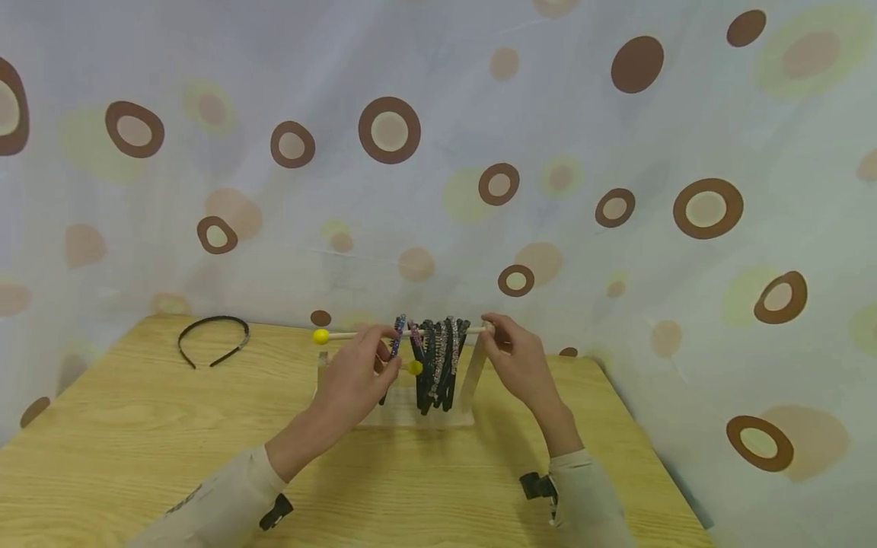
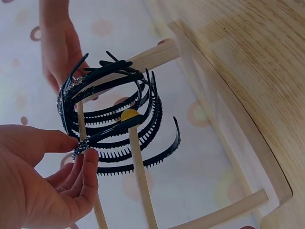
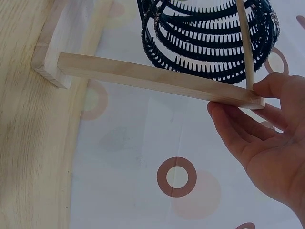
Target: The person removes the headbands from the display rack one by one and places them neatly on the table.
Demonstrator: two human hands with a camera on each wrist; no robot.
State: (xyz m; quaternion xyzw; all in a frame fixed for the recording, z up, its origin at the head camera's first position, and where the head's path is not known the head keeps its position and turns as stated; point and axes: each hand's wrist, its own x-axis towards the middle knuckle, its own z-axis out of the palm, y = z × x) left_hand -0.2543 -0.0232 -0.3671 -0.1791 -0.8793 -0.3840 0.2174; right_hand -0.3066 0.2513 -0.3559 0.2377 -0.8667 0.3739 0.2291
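Left hand pinches a blue-studded headband at a loaded wooden stand

The wooden stand (image 2: 221, 95) rests on the wood-grain table (image 1: 171, 411), in front of a patterned cloth (image 1: 438, 190) with brown and peach spots. Its upper rod (image 1: 339, 336) ends at the person's left in a yellow ball (image 1: 320, 336). A close bunch of black toothed headbands (image 1: 438, 358) hangs on that rod, toward its right end; several carry silvery rhinestones, and one at the bunch's left edge has pink ones. A lower rod (image 2: 143, 181) ends in a second yellow ball (image 1: 415, 367), just beside the bunch.

The left hand (image 1: 352, 373) holds the blue-studded headband (image 1: 396, 342) between thumb and forefinger, gripping its jewelled part, with the other fingers curled in below. This headband is left of the bunch and crosses the upper rod in the head view; whether it encircles the rod cannot be told.

The right hand (image 1: 518, 361) grasps the top of the right upright (image 3: 157, 78), thumb beside the rod's end and fingers against the upright's outer face.

A single black headband (image 1: 219, 317) lies on the table at the far left, well apart from the stand.
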